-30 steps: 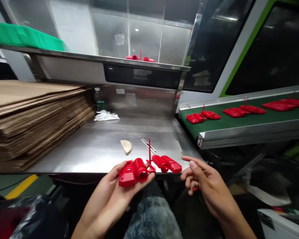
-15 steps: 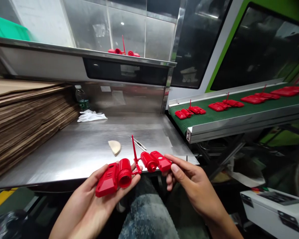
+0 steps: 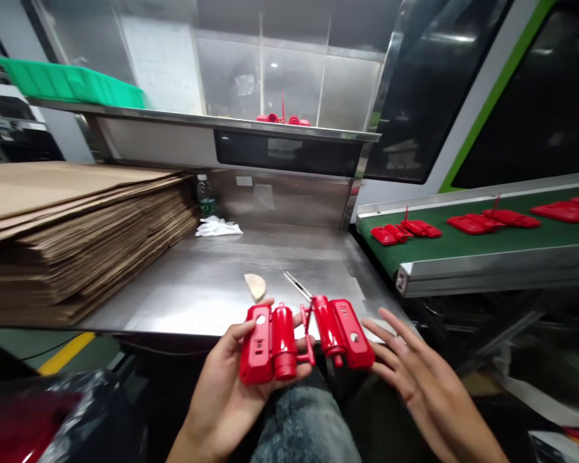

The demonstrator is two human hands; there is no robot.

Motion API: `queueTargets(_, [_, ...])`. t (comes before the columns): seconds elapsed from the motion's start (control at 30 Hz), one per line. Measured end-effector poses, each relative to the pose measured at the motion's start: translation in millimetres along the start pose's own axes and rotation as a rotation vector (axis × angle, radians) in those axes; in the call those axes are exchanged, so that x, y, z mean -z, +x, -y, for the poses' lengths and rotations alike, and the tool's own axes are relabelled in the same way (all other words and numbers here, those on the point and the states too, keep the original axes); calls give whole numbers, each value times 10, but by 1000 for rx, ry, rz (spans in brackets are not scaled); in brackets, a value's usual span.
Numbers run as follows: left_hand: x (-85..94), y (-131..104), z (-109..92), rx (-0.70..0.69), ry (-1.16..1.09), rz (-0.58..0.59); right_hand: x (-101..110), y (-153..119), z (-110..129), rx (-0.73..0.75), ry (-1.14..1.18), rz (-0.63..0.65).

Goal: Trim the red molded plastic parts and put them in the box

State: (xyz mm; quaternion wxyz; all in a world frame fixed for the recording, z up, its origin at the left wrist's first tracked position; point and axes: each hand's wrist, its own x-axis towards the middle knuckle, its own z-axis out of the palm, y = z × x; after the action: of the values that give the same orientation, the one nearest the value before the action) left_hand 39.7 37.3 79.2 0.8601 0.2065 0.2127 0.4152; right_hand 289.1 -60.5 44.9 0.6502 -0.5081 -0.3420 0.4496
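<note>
Red plastic moulding (image 3: pixel 305 339) held in front of the steel table (image 3: pixel 197 283).
Left hand (image 3: pixel 231 392) grips its left half, fingers curled around it from below. Right hand (image 3: pixel 408 373) is open with fingers spread, fingertips touching the right half. Cardboard stack (image 3: pixel 72 231) lies left; conveyor belt (image 3: pixel 487 241) carries similar red parts (image 3: pixel 405 231).

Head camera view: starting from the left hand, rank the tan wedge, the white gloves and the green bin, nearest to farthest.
From the left hand:
1. Tan wedge, on the steel table just beyond the fingers.
2. White gloves, at the table's back.
3. Green bin, up on the shelf, far left.
</note>
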Motion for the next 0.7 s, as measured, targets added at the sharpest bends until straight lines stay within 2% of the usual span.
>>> queueTargets(0.07, [-68,-15,40,-22,-4,27,-77,38,82,-104,114,97])
queueTargets(0.17, [-157,-52,105,-32,-19,57,-120,146,74,-205,98,185])
queueTargets(0.27, [-210,-107,144,-20,-23,96,-84,231,-52,-228,109,190])
queueTargets(0.37, [-224,-172,149,0,0,85,-50,239,-152,-190,143,194])
queueTargets(0.53, [-102,-223,131,-42,111,20,-76,176,-197,-85,237,196])
queueTargets(0.7, [95,-149,86,-100,180,61,-193,85,-183,-65,102,341])
